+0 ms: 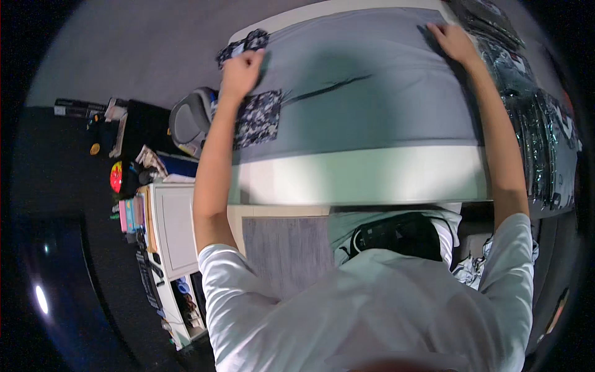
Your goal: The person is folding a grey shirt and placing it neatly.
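A large grey garment (365, 118) lies spread across the white table (365, 175), with creases over its surface and a dark slit-like line in the middle. At its left end are two pieces of black-and-white patterned cloth (260, 118). Between these pieces, my left hand (242, 74) is closed on the garment's left end, thumb against the curled fingers. At the far right corner my right hand (452, 42) grips the garment's edge, its thumb lying on top. The undersides of both hands' fingers are hidden.
Stacked dark garments in clear plastic bags (536, 136) line the table's right side. A grey chair (191, 121) stands left of the table, near a white cabinet (175, 229) holding assorted items. Below the front edge sits a black bag (396, 237).
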The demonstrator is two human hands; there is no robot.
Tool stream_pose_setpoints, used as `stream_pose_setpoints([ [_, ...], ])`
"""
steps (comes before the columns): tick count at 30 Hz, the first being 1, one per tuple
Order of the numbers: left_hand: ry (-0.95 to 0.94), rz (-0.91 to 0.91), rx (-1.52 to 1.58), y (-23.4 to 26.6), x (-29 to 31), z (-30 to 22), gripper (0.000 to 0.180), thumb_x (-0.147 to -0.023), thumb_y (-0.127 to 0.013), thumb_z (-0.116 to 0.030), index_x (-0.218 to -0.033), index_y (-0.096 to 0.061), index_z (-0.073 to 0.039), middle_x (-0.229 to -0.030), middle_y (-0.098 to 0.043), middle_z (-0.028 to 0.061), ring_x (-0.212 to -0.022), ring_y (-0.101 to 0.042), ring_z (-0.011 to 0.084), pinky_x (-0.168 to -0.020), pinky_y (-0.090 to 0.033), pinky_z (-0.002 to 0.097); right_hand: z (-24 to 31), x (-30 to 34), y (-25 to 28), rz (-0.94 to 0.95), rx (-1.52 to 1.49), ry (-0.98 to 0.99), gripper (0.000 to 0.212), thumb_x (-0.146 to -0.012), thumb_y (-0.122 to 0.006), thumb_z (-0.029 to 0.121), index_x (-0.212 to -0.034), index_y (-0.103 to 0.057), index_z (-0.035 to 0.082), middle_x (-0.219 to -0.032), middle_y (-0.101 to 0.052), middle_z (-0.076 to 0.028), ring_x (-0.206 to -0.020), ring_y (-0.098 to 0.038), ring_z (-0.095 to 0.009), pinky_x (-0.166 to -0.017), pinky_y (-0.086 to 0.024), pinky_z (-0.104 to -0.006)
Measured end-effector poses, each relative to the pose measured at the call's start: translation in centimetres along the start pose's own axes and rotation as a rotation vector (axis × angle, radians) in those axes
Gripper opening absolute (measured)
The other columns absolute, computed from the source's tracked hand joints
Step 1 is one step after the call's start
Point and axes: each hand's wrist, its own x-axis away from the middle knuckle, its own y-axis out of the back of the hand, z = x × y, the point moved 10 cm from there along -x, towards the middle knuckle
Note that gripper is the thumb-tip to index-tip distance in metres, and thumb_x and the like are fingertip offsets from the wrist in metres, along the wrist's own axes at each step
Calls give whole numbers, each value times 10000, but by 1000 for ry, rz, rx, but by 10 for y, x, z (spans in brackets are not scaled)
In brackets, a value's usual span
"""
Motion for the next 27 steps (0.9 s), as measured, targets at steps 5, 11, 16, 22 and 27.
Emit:
stream_pose_setpoints([
  [5,82,-180,-441,-14,-63,62,588,-775,-709,-365,-1294,-579,-121,-1415,-469,253,-1294,-464,446,-1044,-447,515,-14,-45,21,-465,9,379,287,-887,-684,316,-931,-736,37,-868,-714,-177,-892,-681,-388,-832,-528,-472],
  [11,198,-35,-594,-16,-98,126,488,-823,-656,-350,-1242,-671,-101,-1379,-547,195,-1282,-503,425,-1026,-471,511,-22,-81,-2,-9,183,75,310,-900,-536,221,-1105,-715,73,-1132,-661,-233,-1105,-587,-424,-969,-472,-474],
  [16,321,-63,-472,18,-110,160,488,-819,-746,-467,-1140,-730,-100,-1063,-720,194,-977,-692,361,-892,-537,472,-32,-91,15,-106,379,52,239,-873,-584,229,-917,-744,57,-1023,-698,-235,-996,-665,-402,-896,-529,-468],
  [22,337,90,-209,76,-96,194,470,-735,-875,-449,-948,-786,-40,-795,-740,68,-717,-666,193,-715,-511,320,-16,-86,50,-94,214,-180,242,-821,-601,171,-973,-770,89,-979,-726,-209,-962,-697,-380,-876,-556,-455],
  [27,352,-133,203,148,-74,195,471,-795,-836,-451,-1036,-785,-51,-829,-736,19,-682,-588,70,-618,-438,231,-5,-73,104,-146,155,-242,254,-784,-631,141,-988,-773,89,-1011,-721,-222,-990,-695,-380,-878,-559,-452],
])
